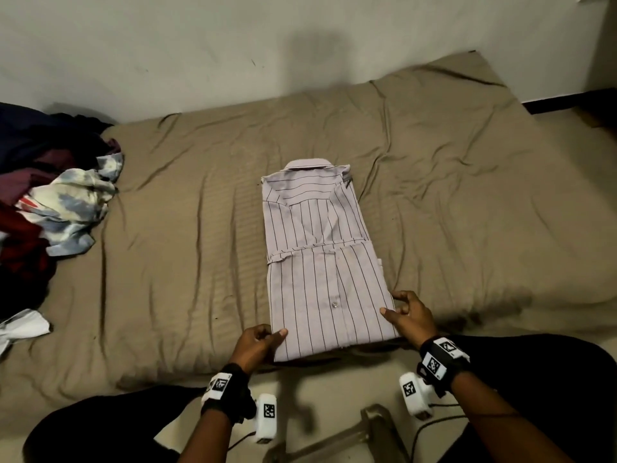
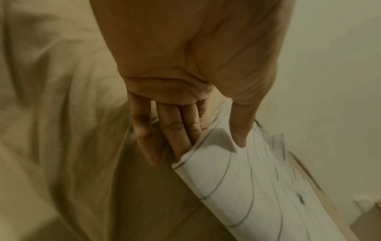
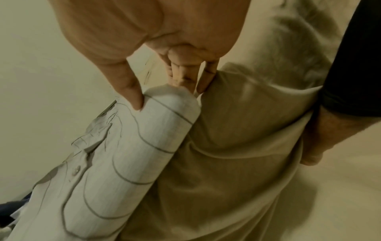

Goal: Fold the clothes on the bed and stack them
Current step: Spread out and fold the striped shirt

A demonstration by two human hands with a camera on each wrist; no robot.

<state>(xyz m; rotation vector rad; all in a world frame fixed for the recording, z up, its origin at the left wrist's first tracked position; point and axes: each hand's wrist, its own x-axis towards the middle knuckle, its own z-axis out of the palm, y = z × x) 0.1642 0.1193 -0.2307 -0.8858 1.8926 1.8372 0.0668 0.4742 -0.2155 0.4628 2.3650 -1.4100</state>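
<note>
A: Locate the striped shirt (image 1: 320,262).

B: Folded, collar away from the person, lying on the tan bed sheet (image 1: 167,228); the unfolded clothes pile (image 1: 50,195) sits well to the shirt's left.

A: Hand state?

B: Left hand (image 1: 255,342) pinches the shirt's near left corner; right hand (image 1: 409,315) pinches the near right corner.

A: Wrist views add?

B: Thumbs on top; fingers (image 2: 179,130) tucked beneath the fold; likewise fingers (image 3: 181,73); a button (image 3: 76,168) shows clearly.

No readable text, label or number shows anywhere.
</note>
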